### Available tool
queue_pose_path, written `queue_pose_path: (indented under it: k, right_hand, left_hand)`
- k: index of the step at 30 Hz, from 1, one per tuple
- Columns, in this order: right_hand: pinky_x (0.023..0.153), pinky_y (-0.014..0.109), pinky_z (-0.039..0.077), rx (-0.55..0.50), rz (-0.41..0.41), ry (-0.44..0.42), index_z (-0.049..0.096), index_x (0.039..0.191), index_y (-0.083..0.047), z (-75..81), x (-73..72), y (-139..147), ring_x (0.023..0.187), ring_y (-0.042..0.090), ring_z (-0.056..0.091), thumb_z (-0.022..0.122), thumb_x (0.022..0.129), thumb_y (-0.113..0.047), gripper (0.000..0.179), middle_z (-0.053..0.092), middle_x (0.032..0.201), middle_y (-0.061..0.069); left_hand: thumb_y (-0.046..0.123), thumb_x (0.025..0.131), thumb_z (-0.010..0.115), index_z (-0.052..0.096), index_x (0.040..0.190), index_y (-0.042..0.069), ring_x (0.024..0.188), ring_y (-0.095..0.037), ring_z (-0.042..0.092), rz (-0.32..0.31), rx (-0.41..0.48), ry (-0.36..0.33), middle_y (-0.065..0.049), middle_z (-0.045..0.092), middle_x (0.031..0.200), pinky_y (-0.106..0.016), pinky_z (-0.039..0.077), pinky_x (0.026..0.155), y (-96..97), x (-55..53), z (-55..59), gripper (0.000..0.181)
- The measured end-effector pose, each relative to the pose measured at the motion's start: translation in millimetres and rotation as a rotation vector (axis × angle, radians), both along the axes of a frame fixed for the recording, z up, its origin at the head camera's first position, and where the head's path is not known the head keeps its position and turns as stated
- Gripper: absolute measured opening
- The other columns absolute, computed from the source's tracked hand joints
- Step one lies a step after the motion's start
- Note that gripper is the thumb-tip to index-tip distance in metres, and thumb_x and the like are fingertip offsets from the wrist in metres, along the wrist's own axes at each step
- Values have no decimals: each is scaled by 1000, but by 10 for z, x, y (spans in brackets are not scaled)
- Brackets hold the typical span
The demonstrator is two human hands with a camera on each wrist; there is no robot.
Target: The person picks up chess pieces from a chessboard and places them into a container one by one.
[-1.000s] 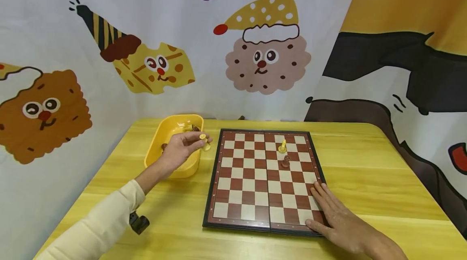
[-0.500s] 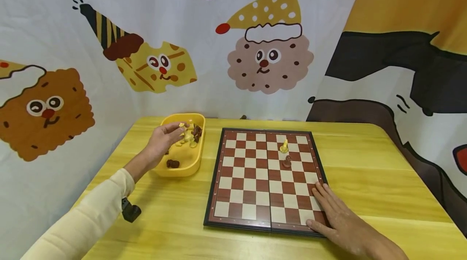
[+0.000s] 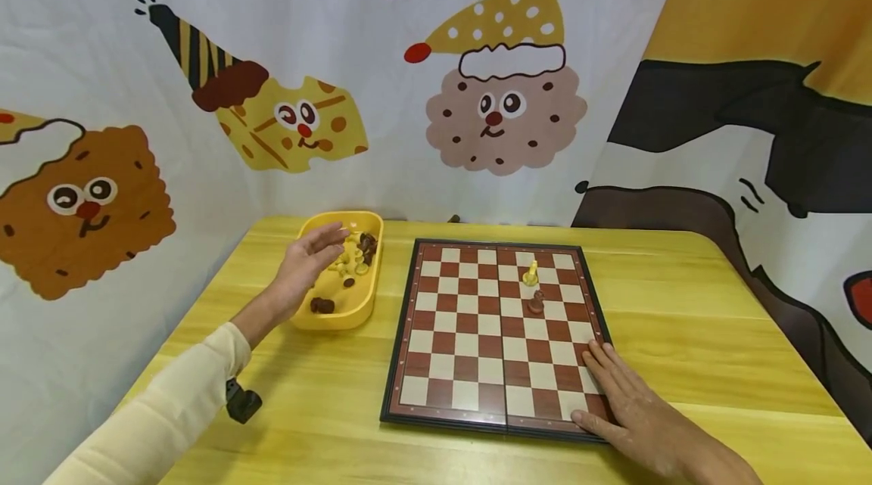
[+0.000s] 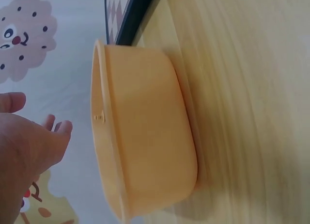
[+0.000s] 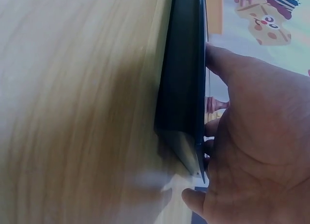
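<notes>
My left hand (image 3: 305,262) hovers over the yellow plastic bin (image 3: 368,296) with its fingers extended, and no piece shows in it. Inside the bin lie light chess pieces (image 3: 360,268) and dark chess pieces (image 3: 322,306), partly hidden by the hand. The left wrist view shows the thumb and fingers apart above the rim of the bin (image 4: 145,122). My right hand (image 3: 636,402) rests on the near right edge of the chessboard (image 3: 453,341), fingers straight. On the board, a light chess piece (image 3: 530,274) stands close to a dark chess piece (image 3: 536,303).
The wooden table (image 3: 715,318) runs back to a cartoon-printed cloth (image 3: 395,91). The bin stands left of the board, with a strip of tabletop between them. A small black device (image 3: 242,400) hangs under the left sleeve.
My left hand has moved left from the bin's right rim to over the bin. The light chess piece it pinched has left its fingers, which have spread. The right hand stays put.
</notes>
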State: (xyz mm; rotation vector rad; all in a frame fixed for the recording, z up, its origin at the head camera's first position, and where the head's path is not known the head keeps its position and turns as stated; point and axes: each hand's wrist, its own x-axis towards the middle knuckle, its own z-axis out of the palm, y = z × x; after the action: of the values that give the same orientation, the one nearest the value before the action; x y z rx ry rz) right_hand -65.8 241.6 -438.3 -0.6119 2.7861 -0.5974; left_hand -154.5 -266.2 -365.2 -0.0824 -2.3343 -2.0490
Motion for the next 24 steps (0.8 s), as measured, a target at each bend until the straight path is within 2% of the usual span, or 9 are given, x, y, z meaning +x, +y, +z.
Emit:
queue_pose_path:
  k: [3,8,10,13,17,21,24]
  right_hand:
    - [110,70,27,-1,-5,-14,24,161,-2,1,3,1,149,45,14,58,97,-61,93,16,166,22]
    - [109,70,28,5,-3,-8,25,161,-3,21,-9,4,149,45,14,58,96,-64,95,15,166,21]
    - [109,70,28,3,0,9,26,161,-3,26,-18,3,150,44,14,58,95,-65,96,15,166,20]
    - [110,70,28,-5,3,26,27,160,-2,28,-22,3,149,44,14,59,95,-64,95,16,166,21]
    - [110,69,27,-11,2,10,26,160,-2,21,-12,2,150,44,13,59,95,-64,96,15,166,22]
    - [110,69,28,-6,-1,-2,26,160,-2,15,-10,9,150,44,13,59,95,-65,97,15,166,22]
    - [111,70,26,-11,-5,-31,25,161,-2,11,-9,13,150,45,12,59,94,-65,98,14,166,21]
  left_hand:
    - [7,109,48,34,156,-1,132,-20,49,-21,13,9,-24,44,151,-28,44,106,44,17,-22,50]
    - [8,109,49,38,155,1,135,-31,47,-34,-3,24,-23,50,146,-35,44,108,144,21,-54,48]
    - [9,109,50,42,153,1,134,-34,48,-40,-12,32,-22,52,144,-33,47,105,204,8,-63,46]
    - [10,108,53,48,149,1,129,-29,53,-40,-17,38,-19,56,142,-27,51,97,324,-8,-62,43]
    - [10,107,54,51,145,-2,127,-26,56,-75,75,39,-21,56,141,-33,48,103,562,8,-37,40]
    - [8,107,53,51,143,-5,131,-35,52,-174,191,25,-25,55,139,-47,40,111,909,29,-3,39]
    - [8,107,53,51,144,-4,132,-38,51,-243,223,-3,-24,57,138,-49,39,112,1185,21,-9,39]
